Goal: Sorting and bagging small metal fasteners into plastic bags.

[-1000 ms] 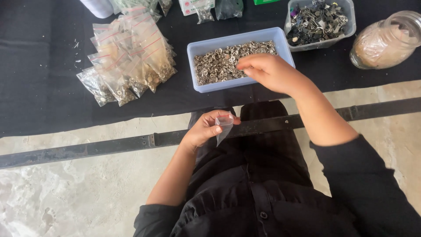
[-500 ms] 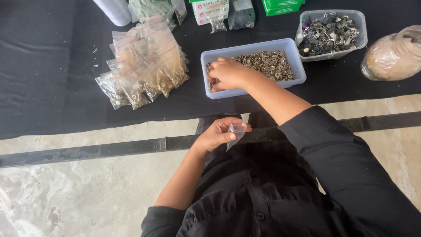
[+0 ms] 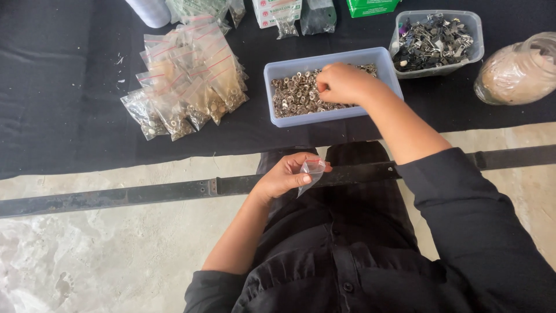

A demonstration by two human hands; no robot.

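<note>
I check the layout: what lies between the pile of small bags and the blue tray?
Head view: only bare black cloth between bags and tray.

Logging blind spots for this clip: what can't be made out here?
- Head view: right hand covers its own fingertips in the pale blue tub; any grip on the small metal rings is hidden.
- Small clear bag in left hand: contents too small to tell.
- Glass jar: cut by right edge.
</note>
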